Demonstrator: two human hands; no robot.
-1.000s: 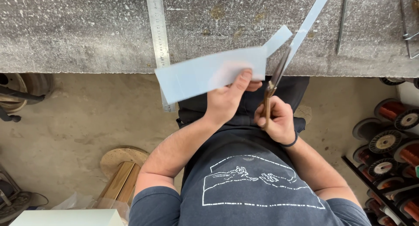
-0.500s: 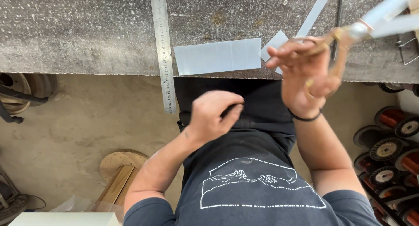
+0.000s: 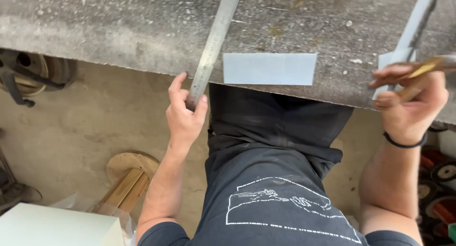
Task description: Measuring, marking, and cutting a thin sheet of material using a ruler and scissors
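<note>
My left hand [image 3: 184, 114] grips the near end of a long steel ruler [image 3: 213, 44] that lies across the grey workbench [image 3: 118, 32] and juts past its front edge. A cut pale blue rectangle of sheet [image 3: 270, 69] lies flat at the bench edge, right of the ruler. My right hand [image 3: 412, 103] is at the bench's right edge, fingers closed through the brass-coloured handles of scissors [image 3: 430, 65]. Under that hand lie a small pale blue offcut [image 3: 390, 60] and a long narrow strip [image 3: 417, 19].
Below the bench edge are my dark trousers and shirt. A wooden stool [image 3: 127, 172] stands on the concrete floor at lower left, a pale box [image 3: 57, 227] in the corner. Wire spools [image 3: 439, 179] sit at lower right, a dark wheel [image 3: 33, 70] at left.
The blue sheet went from held in the air while being cut to lying flat on the bench. My left hand moved left and took the ruler's end. My right hand carried the scissors rightwards.
</note>
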